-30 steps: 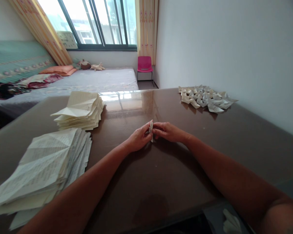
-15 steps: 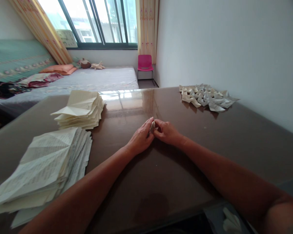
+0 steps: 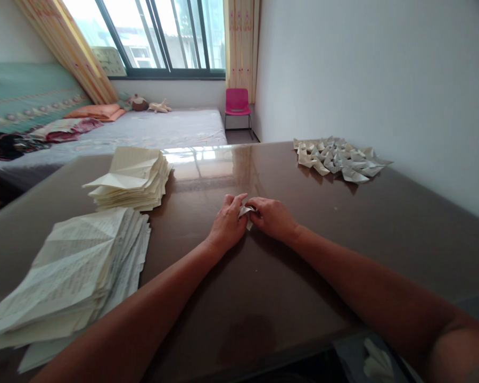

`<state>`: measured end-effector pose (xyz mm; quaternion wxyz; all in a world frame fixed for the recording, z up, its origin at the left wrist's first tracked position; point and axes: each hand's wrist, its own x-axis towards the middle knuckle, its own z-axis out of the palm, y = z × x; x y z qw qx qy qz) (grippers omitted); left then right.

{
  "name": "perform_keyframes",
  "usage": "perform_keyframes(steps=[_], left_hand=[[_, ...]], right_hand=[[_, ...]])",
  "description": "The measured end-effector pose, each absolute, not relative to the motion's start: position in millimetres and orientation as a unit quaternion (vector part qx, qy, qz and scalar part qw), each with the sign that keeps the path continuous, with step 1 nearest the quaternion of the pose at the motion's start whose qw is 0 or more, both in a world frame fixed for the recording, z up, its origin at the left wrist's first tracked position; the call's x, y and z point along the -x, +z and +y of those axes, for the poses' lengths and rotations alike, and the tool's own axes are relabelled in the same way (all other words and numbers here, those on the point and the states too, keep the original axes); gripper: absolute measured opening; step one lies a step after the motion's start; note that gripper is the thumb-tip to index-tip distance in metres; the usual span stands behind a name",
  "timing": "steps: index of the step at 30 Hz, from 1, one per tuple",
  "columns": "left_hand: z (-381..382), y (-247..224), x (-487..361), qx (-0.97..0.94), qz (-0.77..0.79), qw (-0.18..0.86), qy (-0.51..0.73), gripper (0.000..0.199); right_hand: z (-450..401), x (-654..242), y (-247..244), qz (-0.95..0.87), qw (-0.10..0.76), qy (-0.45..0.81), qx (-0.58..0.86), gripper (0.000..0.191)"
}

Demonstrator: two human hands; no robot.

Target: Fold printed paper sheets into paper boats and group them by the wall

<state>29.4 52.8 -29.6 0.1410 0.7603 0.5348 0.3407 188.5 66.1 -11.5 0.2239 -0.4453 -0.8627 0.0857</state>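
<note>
A small folded paper (image 3: 247, 210) is held between my two hands, above the middle of the brown table (image 3: 207, 298). My left hand (image 3: 228, 221) pinches its left side, with the index finger raised over it. On the other side my right hand (image 3: 274, 217) grips the paper with curled fingers. Part of the paper is hidden by the fingers, and one pointed end hangs down between the hands. At the back right lie several folded paper pieces (image 3: 337, 158) in a cluster.
A stack of yellowish paper (image 3: 131, 178) stands at the left, with a stack of whiter printed sheets (image 3: 80, 260) nearer to me. Beyond the table are a bed (image 3: 183, 125) and a pink chair (image 3: 237, 102). A white wall borders the right.
The paper has opened wider between my hands and more of it shows. My left fingers have spread a little, and my right fingers have curled over the paper's right side.
</note>
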Motion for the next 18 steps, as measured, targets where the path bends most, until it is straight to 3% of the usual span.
perform_keyframes(steps=[10,18], left_hand=[[55,-31,-34,-0.767,0.526,0.146,0.337,0.048],[55,-22,-23,-0.778,0.564,0.129,0.242,0.016]], right_hand=[[78,-187,-24,-0.828,0.23,0.137,0.493,0.022],[84,-197,-26,-0.855,0.22,0.14,0.449,0.017]])
